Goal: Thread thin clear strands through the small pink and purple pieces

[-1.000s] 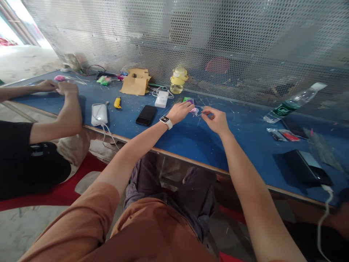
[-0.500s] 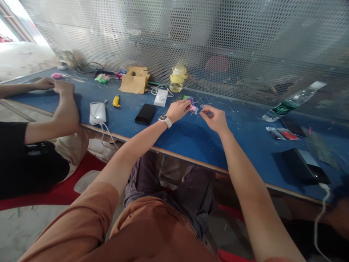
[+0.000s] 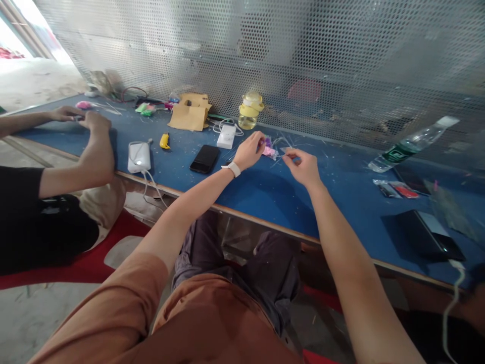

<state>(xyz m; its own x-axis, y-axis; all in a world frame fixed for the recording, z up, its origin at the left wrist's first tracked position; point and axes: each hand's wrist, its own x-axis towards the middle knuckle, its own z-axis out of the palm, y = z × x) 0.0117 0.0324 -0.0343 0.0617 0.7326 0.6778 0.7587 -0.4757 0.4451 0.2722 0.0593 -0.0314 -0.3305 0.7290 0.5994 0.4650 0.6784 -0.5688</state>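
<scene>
Compared with half a second ago, shows the bare left hand [image 3: 248,151] rolled further onto its side, with the dark face of a white-strapped watch [image 3: 233,169] now nearly edge-on. Reveals more of a small pink bundle in clear plastic [image 3: 269,152], and hides the bright green patch seen earlier behind it. Finds the bare right hand [image 3: 302,166] in almost the same pose.

As for position, appears to rest on the long, scuffed blue tabletop [image 3: 265,197], between both hands. Runs, along the longer axis, roughly from 11 o'clock to 5 o'clock, with a purple patch [image 3: 268,141] toward 12. Cannot tell front from back.

Relative to the fingers, sits just beside the left fingertips, at about their 4 o'clock, and at 9 o'clock from the right fingertips, with a small gap. On the left, fingers curled inward; cannot tell whether touching or gripping the bundle. On the right, thumb and forefinger drawn close together; cannot tell whether pinching anything. Farther off, at 11 o'clock from the bundle, a clear bottle with yellow fittings [image 3: 250,110].
</scene>
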